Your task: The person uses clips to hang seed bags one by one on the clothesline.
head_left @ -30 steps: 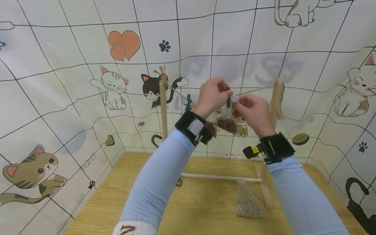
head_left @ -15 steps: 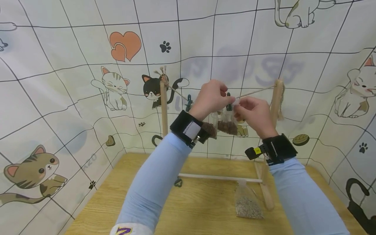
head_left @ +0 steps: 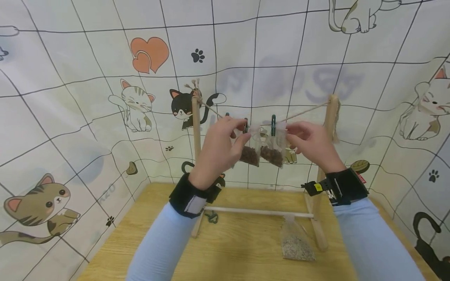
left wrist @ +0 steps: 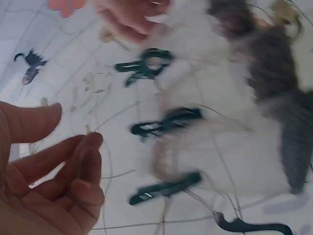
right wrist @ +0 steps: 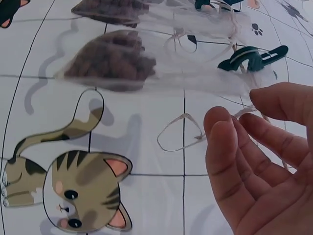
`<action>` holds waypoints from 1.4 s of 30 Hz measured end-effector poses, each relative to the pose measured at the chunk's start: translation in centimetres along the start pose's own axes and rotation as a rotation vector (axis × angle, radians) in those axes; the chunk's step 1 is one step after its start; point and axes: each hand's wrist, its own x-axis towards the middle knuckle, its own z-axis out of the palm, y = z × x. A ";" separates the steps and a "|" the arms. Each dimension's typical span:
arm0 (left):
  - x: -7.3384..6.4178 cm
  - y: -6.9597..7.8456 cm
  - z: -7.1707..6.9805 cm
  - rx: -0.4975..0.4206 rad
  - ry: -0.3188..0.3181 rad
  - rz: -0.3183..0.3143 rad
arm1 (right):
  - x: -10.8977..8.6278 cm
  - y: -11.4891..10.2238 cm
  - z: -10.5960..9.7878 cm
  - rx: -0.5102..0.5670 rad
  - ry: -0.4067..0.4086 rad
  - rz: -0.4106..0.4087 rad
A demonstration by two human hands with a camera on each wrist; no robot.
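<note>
Two clear bags with brown contents, a right-hand bag (head_left: 272, 155) and a middle bag (head_left: 249, 156), hang from a twine line (head_left: 307, 112). A dark green clip (head_left: 273, 125) grips the top of the right-hand bag. My right hand (head_left: 313, 142) is at that bag's upper right edge, fingers loosely bent, with a gap between thumb and forefinger in the right wrist view. My left hand (head_left: 218, 150) is near the middle clip (left wrist: 168, 122), its thumb and fingers apart with nothing between them. In the left wrist view another clip (left wrist: 166, 188) sits farther along the line.
Two wooden posts, a left post (head_left: 196, 128) and a right post (head_left: 330, 121), carry the line. A pale rod (head_left: 260, 212) runs low between them. On the wooden table (head_left: 246, 257) lie a bag of pale grains (head_left: 297, 248) and a green clip (head_left: 212, 217).
My left hand has left the clip on the right-hand bag and moved left and down. My right hand has shifted slightly right and down. The right-hand bag now hangs from its clip.
</note>
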 end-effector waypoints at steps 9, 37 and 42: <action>-4.2 -3.7 2.0 0.090 0.084 0.196 | -4.7 1.4 0.0 -0.120 0.179 -0.125; -15.8 -10.0 8.2 0.256 0.197 -0.012 | -14.0 6.9 9.0 -0.272 0.274 -0.092; -16.8 -10.6 8.9 0.252 0.192 -0.069 | -14.7 7.1 10.6 -0.238 0.246 -0.049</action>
